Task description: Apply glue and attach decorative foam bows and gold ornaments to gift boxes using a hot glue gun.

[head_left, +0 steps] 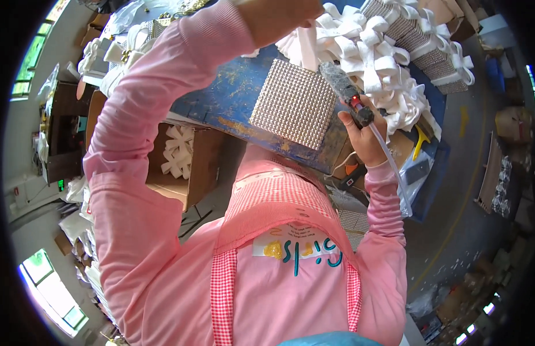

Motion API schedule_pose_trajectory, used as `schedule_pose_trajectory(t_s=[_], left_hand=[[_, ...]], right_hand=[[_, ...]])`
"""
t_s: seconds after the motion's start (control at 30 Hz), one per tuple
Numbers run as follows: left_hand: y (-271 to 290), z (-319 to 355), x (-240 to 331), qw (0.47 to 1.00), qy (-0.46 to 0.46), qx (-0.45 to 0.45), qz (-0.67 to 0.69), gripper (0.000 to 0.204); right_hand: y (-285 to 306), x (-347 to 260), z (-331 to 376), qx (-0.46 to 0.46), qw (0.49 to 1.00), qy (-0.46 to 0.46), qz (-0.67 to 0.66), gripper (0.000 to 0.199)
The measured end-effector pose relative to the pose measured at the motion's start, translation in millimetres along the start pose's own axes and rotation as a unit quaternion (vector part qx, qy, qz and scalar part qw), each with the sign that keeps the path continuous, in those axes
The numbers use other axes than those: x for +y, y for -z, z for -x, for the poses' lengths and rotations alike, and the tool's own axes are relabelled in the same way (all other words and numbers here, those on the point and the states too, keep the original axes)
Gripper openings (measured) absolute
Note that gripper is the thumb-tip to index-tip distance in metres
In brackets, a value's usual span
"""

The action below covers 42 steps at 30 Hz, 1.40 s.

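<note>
Soft pink sweatshirt (313, 305) and red-and-white gingham apron (273, 199) fill the foreground; beyond, the right grip (368, 135) grasps a grey-crusted glue gun (341, 83) by one corner of a square, silver, bead-textured panel (293, 104) lying on the scuffed blue worktop (221, 104). Whether the left grip (284, 17), partly cut off near white looped-ribbon bows (382, 57), holds anything, I cannot tell. Around: open cardboard box (205, 164), grey floor (437, 230), bright window (45, 288).

Scuffed blue worktable (221, 95), pretty full

Paint's worn in patches. There's a silver studded square (293, 104) near the front edge, white bows (388, 75) heaped to its right, and bow-trimmed studded boxes (433, 62) even farther right of it.
</note>
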State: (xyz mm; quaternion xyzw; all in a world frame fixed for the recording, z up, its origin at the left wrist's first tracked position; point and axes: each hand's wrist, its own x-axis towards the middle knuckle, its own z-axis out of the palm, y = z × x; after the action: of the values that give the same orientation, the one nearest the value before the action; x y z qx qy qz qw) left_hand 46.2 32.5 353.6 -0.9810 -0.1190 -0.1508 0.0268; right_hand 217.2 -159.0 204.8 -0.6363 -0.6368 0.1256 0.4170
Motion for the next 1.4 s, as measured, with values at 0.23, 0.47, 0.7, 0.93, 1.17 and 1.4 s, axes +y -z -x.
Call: schedule_pose_trajectory(t_s=[0.23,0.47,0.7,0.93,1.17,1.4], left_hand=[[6,-19,-1,0.997,-0.029,-0.051,-0.059,0.021],[3,-23,-6,0.997,-0.037,-0.032,-0.062,0.019],[2,-23,-10,0.997,-0.033,-0.033,-0.064,0.017],[3,-21,-9,0.998,-0.014,-0.045,-0.039,0.017],[11,-13,0,0.998,-0.026,-0.047,-0.022,0.018],[-33,58,29,0.976,0.031,-0.113,0.182,0.021]], right_hand=[[5,-9,-29,0.024,0.998,0.015,0.053,0.029],[-5,7,-37,0.024,0.998,0.002,0.059,0.028],[-27,33,-28,-0.022,0.989,-0.014,0.145,0.027],[-53,61,-19,-0.047,0.988,-0.050,0.140,0.030],[-64,74,-8,-0.066,0.984,-0.131,0.103,0.041],[-52,57,41,-0.008,0.904,-0.296,-0.307,0.031]])
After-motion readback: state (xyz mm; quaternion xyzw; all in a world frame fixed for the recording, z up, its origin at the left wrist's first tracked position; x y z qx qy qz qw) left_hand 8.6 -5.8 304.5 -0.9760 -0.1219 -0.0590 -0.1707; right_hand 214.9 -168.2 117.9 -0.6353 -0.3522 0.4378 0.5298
